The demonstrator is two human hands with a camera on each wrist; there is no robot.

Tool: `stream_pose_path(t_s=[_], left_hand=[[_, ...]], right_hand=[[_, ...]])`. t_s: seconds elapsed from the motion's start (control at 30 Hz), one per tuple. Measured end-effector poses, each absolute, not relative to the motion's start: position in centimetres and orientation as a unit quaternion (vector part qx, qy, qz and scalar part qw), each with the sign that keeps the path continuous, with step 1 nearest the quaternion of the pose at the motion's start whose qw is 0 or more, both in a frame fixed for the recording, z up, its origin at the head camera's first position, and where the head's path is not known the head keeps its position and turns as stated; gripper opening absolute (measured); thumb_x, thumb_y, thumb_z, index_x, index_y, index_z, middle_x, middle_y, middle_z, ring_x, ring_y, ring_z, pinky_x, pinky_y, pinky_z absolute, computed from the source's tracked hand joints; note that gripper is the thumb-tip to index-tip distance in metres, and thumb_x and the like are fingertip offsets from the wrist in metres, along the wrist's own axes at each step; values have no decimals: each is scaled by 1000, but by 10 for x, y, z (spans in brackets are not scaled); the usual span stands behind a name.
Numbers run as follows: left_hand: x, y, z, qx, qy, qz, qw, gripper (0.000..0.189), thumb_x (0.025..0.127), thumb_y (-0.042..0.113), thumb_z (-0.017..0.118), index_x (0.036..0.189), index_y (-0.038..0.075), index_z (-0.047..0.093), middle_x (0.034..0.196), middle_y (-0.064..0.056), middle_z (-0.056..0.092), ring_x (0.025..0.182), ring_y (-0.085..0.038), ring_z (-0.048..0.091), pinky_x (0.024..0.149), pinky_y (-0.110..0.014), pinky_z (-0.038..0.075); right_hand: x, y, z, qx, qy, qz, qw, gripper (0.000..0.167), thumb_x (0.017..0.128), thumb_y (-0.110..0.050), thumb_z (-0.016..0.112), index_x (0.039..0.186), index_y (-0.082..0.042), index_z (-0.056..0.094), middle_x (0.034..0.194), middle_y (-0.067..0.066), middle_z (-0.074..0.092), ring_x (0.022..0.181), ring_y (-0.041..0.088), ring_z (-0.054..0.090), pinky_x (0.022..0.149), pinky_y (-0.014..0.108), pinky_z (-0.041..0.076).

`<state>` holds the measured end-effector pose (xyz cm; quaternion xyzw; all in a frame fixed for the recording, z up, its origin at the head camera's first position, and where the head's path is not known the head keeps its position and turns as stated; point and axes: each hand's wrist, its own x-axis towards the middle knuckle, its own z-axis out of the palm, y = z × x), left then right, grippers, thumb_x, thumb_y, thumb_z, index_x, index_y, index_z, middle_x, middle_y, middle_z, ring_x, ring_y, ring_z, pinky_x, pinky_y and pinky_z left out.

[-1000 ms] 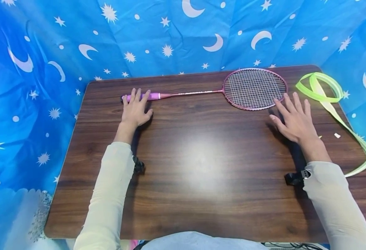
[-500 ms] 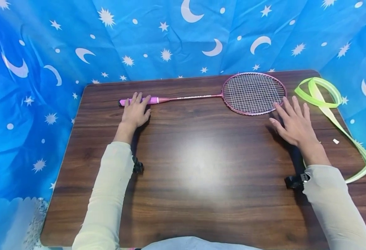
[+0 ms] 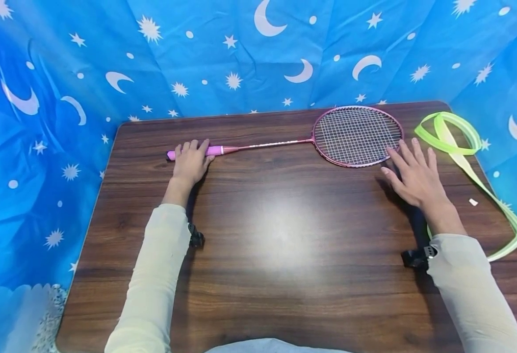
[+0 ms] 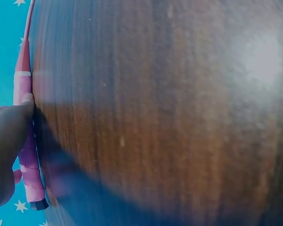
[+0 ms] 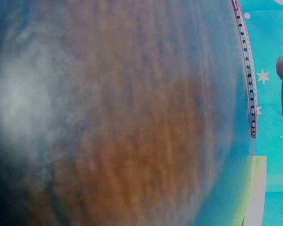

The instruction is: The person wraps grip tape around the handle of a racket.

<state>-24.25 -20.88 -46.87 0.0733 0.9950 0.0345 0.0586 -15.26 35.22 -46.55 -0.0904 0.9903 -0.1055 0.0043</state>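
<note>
A badminton racket (image 3: 280,143) with a pink handle lies along the far side of the table, its strung head to the right. My left hand (image 3: 191,162) grips the handle, fingers over the top and thumb on the near side. In the left wrist view the thumb presses the pink grip (image 4: 29,169), and a fingertip shows past its other side. With fingers spread, my right hand (image 3: 419,176) hovers by the near right rim of the racket head; whether it touches is unclear. The right wrist view catches the racket's rim (image 5: 249,70) and part of the hand.
A looped yellow-green strip (image 3: 466,157) lies on the right of the brown table (image 3: 276,294), partly behind the right arm. A small white scrap (image 3: 473,201) sits near it. Blue cloth (image 3: 223,54) with stars and moons hangs behind and at both sides.
The left hand's fingers, straight across the handle before, have curled around it. The handle end has shifted slightly nearer. The right hand stays about where it was; the head view has tilted slightly upward.
</note>
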Motion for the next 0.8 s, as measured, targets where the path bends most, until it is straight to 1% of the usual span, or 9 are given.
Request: stream_pose_path(t_s=[0.13,0.33,0.43,0.53,0.6,0.67,0.7,0.73,0.8], left_hand=[[-237,-213,-470,88,994,41,49,54,107,44,45,151,12,45,145,-22,47,140,-42,42,123,-63,29],[-227,-218,-474,122,991,50,30,52,107,44,45,144,7,50,140,-19,53,134,-39,48,118,-64,37],[-221,-219,-475,131,990,47,3,49,108,42,46,140,5,52,138,-18,58,132,-38,53,116,-63,39],[-214,-219,-476,138,989,46,-29,46,107,39,48,136,4,54,132,-18,62,126,-38,57,112,-61,41],[-210,-217,-475,144,987,52,-50,44,107,38,49,133,3,55,128,-18,64,122,-37,59,110,-59,42],[-206,-215,-473,148,985,56,-68,44,106,38,50,132,3,56,126,-18,65,119,-37,60,107,-59,42],[-205,-213,-472,149,984,56,-76,44,106,39,50,131,3,57,125,-17,66,118,-37,61,106,-58,43],[-203,-212,-471,149,984,58,-84,45,106,39,50,131,3,57,124,-17,66,117,-37,61,105,-58,43],[-200,-210,-470,149,982,60,-100,44,105,39,51,130,3,58,122,-17,67,115,-37,62,104,-57,43]], right_hand=[[-154,352,-465,-90,990,-111,0,68,108,-52,29,159,-8,29,166,27,21,159,44,2,126,71,1],[-156,349,-466,-81,982,-168,-30,60,107,-42,40,152,-2,41,156,31,38,150,49,29,121,69,24],[-159,348,-469,-52,966,-250,-36,57,107,-35,46,151,0,42,154,32,41,144,53,36,118,69,28],[-162,345,-471,-2,943,-332,-37,54,106,-29,47,151,1,41,153,34,42,142,55,38,119,68,29],[-165,341,-472,24,921,-386,-52,52,104,-19,50,150,4,41,151,34,43,141,53,40,122,63,31],[-169,334,-469,68,892,-443,-53,53,103,-14,49,151,4,37,153,31,40,143,48,41,123,54,35],[-171,330,-467,93,873,-477,-47,57,103,-14,48,154,3,31,156,29,35,146,44,39,125,47,36],[-173,327,-465,117,841,-526,-38,61,103,-13,47,158,1,24,162,26,26,151,38,33,128,41,33],[-176,320,-458,174,755,-632,-21,68,105,-14,44,163,-7,9,167,18,13,156,27,25,128,31,30]])
